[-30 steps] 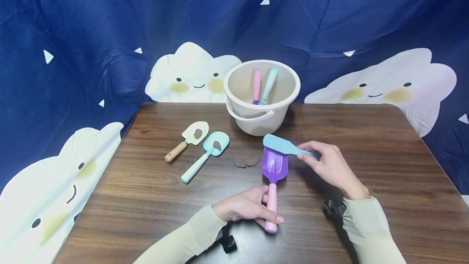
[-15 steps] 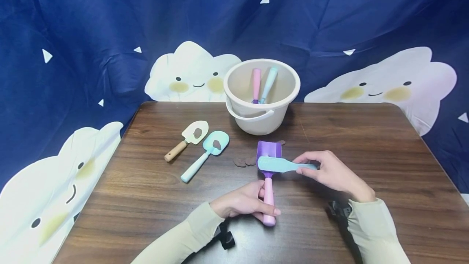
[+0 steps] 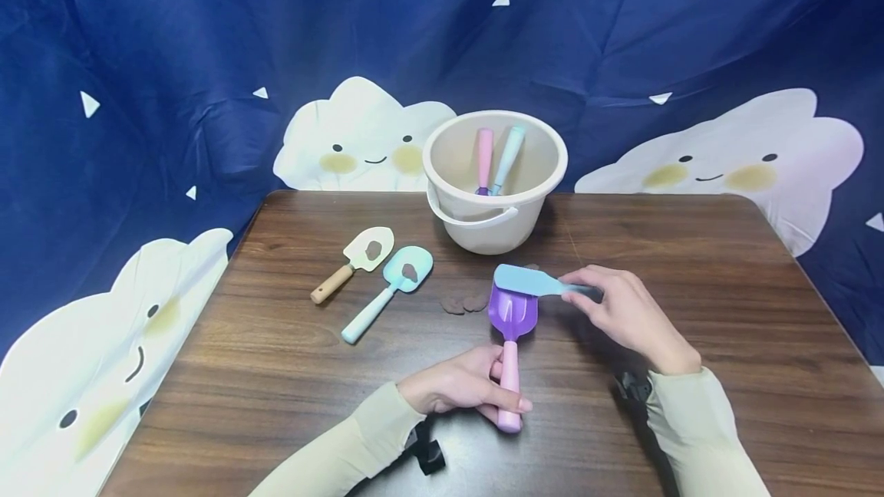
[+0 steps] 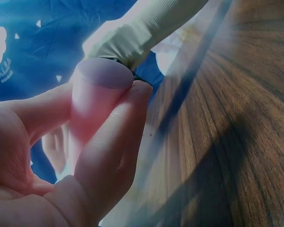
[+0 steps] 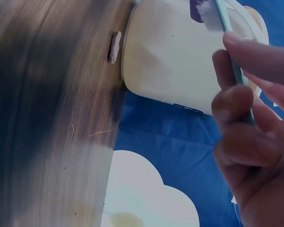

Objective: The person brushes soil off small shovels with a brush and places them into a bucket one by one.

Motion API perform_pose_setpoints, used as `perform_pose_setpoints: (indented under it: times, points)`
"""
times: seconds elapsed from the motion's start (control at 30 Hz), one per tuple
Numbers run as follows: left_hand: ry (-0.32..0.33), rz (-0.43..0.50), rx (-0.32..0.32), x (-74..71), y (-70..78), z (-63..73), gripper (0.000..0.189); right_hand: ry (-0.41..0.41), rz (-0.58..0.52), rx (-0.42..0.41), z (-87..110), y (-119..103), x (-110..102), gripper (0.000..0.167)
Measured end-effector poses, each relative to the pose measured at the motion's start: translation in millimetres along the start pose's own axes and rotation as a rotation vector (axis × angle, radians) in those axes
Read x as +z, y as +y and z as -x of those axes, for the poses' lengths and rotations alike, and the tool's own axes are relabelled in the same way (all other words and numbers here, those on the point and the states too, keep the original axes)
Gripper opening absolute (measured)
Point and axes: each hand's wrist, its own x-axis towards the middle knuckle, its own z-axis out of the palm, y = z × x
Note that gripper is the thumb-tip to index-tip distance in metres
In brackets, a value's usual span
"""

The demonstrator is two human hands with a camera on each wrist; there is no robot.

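My left hand (image 3: 459, 386) grips the pink handle of a toy shovel (image 3: 512, 320), its purple scoop raised and pointing away from me. In the left wrist view, thumb and fingers wrap the handle (image 4: 92, 106) near its butt end. Between thumb and fingers, my right hand (image 3: 625, 317) pinches the thin handle of a light blue brush (image 3: 526, 280). The brush head lies across the far part of the scoop, hiding it. White bristles (image 5: 210, 16) face the purple scoop in the right wrist view.
Left on the table (image 3: 276, 374) lie a cream trowel (image 3: 359, 251) and a light blue shovel (image 3: 376, 313), each bearing a brown lump. Flat brown pieces (image 3: 452, 304) lie beside the scoop. Behind stands a bucket (image 3: 493, 232) with a pink and a blue handle inside.
The brush came toward me down the scoop, then went back to its far end. The shovel tilted and shifted slightly left. A brown piece now shows on the table behind the scoop.
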Motion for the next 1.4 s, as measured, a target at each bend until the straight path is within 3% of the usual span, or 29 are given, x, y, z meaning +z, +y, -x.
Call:
perform_pose_setpoints:
  times: [0.17,0.33,0.5,0.67,0.9,1.07,1.4]
  points:
    - [0.003,0.005,0.001,1.6,0.0,0.6,0.034,0.038,0.003,0.028,0.0,0,1,0.020]
    - [0.017,0.009,0.006,1.0,-0.5,-0.2,0.038,0.039,-0.078,0.097,1.8,-1,1,0.019]
    - [0.047,-0.006,0.014,-0.7,0.9,-0.6,0.042,-0.090,-0.187,0.175,5.1,-4,-3,0.017]
    - [0.071,-0.013,0.018,-1.6,2.1,-0.9,0.042,-0.232,-0.294,0.193,7.7,-8,-5,0.015]
    - [0.079,-0.020,0.022,-1.2,3.8,-0.7,0.042,-0.305,-0.316,0.184,6.3,-11,-3,0.012]
    - [0.075,-0.010,0.019,-1.2,4.2,-0.4,0.040,-0.275,-0.246,0.141,4.0,-11,-1,0.013]
    - [0.044,0.001,0.000,-1.7,2.1,0.5,0.035,-0.043,-0.057,-0.011,0.0,-4,4,0.020]
